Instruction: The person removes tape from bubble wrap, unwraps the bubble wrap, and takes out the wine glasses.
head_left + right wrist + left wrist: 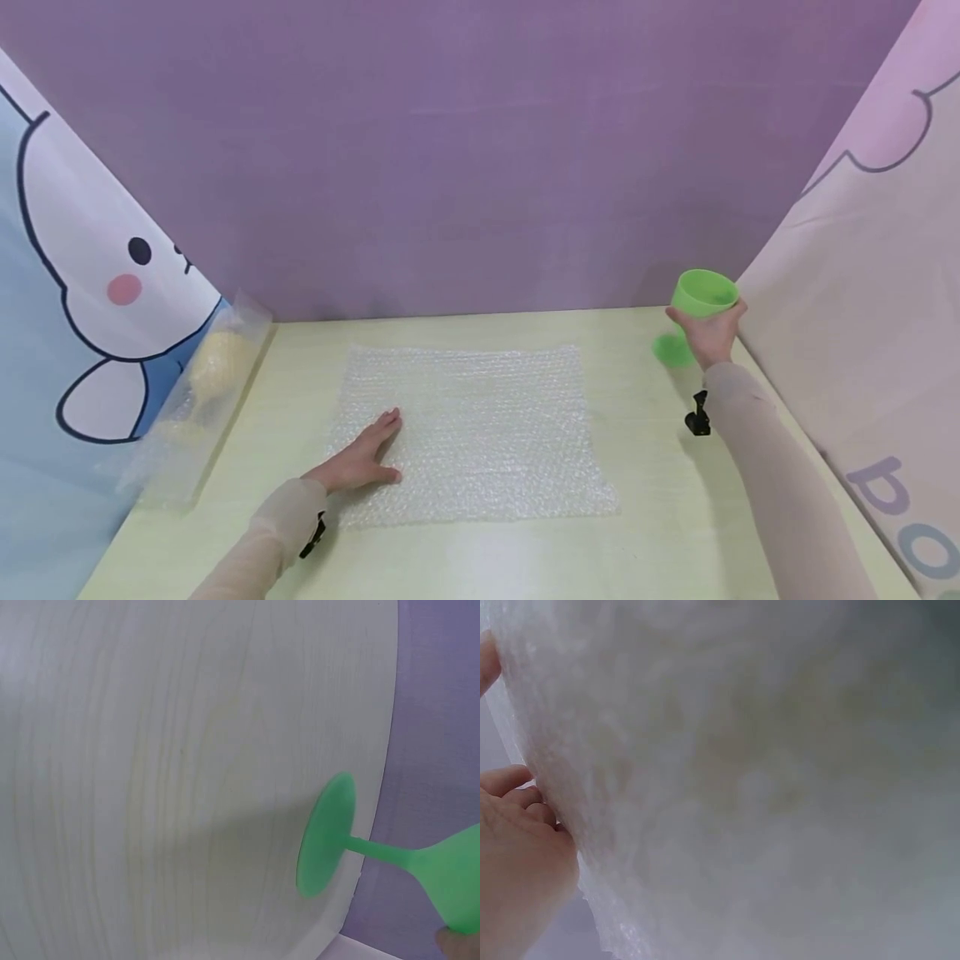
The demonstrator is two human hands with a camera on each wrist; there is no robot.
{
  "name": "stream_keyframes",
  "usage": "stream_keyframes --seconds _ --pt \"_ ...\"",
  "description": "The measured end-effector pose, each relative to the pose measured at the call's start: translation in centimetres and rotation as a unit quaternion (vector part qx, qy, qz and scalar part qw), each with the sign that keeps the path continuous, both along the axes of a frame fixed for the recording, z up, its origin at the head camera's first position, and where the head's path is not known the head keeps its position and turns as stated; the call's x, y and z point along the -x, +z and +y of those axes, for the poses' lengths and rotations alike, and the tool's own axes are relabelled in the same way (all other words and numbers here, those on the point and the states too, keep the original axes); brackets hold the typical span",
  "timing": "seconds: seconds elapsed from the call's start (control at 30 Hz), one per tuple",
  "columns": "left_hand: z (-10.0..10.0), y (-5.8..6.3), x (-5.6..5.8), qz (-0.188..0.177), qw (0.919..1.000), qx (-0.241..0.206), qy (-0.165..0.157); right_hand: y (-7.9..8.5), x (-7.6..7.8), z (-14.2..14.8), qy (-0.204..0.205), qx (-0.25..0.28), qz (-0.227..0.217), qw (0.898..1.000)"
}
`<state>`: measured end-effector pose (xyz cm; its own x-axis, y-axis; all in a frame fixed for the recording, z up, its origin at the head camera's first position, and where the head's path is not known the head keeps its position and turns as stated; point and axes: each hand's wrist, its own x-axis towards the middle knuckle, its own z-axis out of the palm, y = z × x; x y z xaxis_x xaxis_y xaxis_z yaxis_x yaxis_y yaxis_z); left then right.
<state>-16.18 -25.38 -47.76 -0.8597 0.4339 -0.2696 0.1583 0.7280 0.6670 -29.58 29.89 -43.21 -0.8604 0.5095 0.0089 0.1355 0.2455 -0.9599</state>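
Two hands worked apart. The left hand (362, 461) lay flat, fingers (386, 422) straight, on the near left part of the bubble wrap (480, 433), spread mid-worktop (660, 533). The right hand (708, 335) gripped the green goblet (701, 300) by its bowl near the far right edge, foot (324, 834) on the wood; bare worktop lay between.

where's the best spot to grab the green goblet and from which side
Grip the bowl of the green goblet, coming from the near side, as the right hand does now. The bowl is wide and upright; the stem is thin, and the purple wall blocks the far side.
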Motion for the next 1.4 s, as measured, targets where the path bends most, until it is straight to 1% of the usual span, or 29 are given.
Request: stream_keyframes --seconds 0.17,0.3,0.5,0.7,0.8,0.9,1.0,1.07,1.17,1.23,1.27,1.3,1.33,1.37,1.4 --pt "0.3 0.0 -0.2 -0.001 1.0000 0.000 -0.003 -0.1 -0.2 0.2 0.003 -0.001 -0.002 1.000" --pt "0.3 0.1 0.0 0.003 1.0000 0.000 -0.003 -0.1 -0.2 0.3 0.002 0.002 0.003 1.000" --pt "0.2 0.1 0.2 0.002 1.0000 -0.001 -0.003 0.3 -0.2 0.2 0.000 0.026 0.009 1.000" --pt "0.4 -0.4 0.5 0.012 0.9999 0.006 -0.009 1.4 -1.5 0.7 -0.012 0.051 -0.002 0.999" --pt "0.6 -0.5 0.7 0.014 0.9998 0.008 -0.010 2.2 -2.4 0.9 -0.025 0.051 0.007 0.998" --pt "0.7 -0.5 1.0 0.015 0.9997 0.009 -0.015 3.1 -3.5 0.7 -0.043 0.048 0.025 0.998" --pt "0.7 -0.4 1.2 0.017 0.9996 0.012 -0.017 4.0 -4.7 0.2 -0.056 0.060 0.057 0.995" --pt "0.7 -0.5 1.4 0.020 0.9995 0.013 -0.018 4.5 -5.7 -0.4 -0.064 0.066 0.088 0.992" --pt "0.7 -0.5 1.4 0.020 0.9995 0.018 -0.019 4.8 -7.0 -1.8 -0.061 0.048 0.150 0.986" --pt "0.6 -0.5 1.4 0.020 0.9993 0.025 -0.020 4.5 -7.8 -3.0 -0.035 0.014 0.184 0.982" --pt "0.6 -0.4 1.4 0.018 0.9993 0.028 -0.019 4.2 -8.1 -3.6 -0.012 -0.016 0.190 0.982" --pt "0.5 -0.3 1.4 0.019 0.9992 0.030 -0.017 3.9 -8.5 -4.3 0.021 -0.049 0.192 0.980" --pt "0.5 -0.3 1.4 0.021 0.9991 0.033 -0.016 3.5 -8.8 -5.1 0.063 -0.085 0.189 0.976" --pt "0.5 -0.2 1.4 0.023 0.9991 0.034 -0.016 3.1 -9.2 -5.9 0.113 -0.124 0.174 0.970" --pt "0.5 -0.1 1.5 0.025 0.9990 0.035 -0.015 2.7 -9.5 -6.7 0.168 -0.168 0.154 0.959"
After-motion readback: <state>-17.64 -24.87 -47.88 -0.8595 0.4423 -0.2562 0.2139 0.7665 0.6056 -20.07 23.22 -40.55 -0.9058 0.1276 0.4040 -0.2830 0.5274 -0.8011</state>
